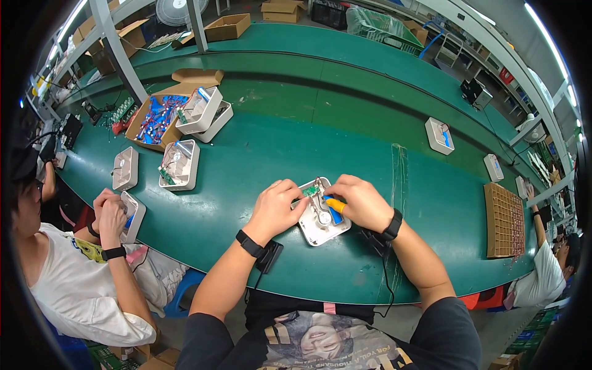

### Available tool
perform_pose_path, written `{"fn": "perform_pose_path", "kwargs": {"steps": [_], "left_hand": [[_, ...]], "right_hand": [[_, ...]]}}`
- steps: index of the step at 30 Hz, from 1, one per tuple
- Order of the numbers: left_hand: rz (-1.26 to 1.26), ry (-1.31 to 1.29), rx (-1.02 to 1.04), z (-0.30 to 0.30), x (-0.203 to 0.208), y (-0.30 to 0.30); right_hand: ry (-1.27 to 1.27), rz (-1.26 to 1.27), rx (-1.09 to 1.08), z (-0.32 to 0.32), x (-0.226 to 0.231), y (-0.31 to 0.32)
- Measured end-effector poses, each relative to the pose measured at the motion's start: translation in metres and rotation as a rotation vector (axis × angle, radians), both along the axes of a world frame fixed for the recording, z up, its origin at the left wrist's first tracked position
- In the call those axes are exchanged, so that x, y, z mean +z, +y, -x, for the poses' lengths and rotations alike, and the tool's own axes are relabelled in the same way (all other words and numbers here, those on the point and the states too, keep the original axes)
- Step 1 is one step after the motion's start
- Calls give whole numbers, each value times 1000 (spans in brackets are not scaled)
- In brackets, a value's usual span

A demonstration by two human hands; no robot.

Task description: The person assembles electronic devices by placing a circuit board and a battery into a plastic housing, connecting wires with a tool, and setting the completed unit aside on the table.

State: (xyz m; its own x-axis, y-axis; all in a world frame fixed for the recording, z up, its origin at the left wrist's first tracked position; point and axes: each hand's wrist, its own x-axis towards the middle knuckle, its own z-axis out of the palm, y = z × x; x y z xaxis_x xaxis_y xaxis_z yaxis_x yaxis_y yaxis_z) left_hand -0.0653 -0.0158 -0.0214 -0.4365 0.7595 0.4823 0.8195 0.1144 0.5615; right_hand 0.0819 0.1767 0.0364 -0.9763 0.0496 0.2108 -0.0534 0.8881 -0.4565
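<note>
White casing (316, 237) sits on the bench (265, 148) between left grip (300, 203), at green board (310, 192), and right grip (331, 196), at blue battery (336, 217); I cannot tell if either clasps; uneven pressure could dislodge the board

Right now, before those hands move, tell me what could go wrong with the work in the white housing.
The right hand, with a yellow finger cover, is at the blue cell; too much force might dent it or shift it in the white housing.
The left hand has its fingertips close to the green circuit board, so a slip could knock it.
The black cable near the right forearm might snag.
</note>
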Motion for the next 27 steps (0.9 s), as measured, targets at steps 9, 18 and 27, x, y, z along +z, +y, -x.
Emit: {"fn": "perform_pose_path", "kwargs": {"steps": [9,18,27], "left_hand": [[8,-15,7,-1,1,2],[-63,-119,59,0,4,5],[0,368,889,77,5,-44]], "right_hand": [[-122,-27,-58,3,-6,1],[-305,-418,274,-36,27,-29],[-372,-418,-85,-12,5,-27]]}}
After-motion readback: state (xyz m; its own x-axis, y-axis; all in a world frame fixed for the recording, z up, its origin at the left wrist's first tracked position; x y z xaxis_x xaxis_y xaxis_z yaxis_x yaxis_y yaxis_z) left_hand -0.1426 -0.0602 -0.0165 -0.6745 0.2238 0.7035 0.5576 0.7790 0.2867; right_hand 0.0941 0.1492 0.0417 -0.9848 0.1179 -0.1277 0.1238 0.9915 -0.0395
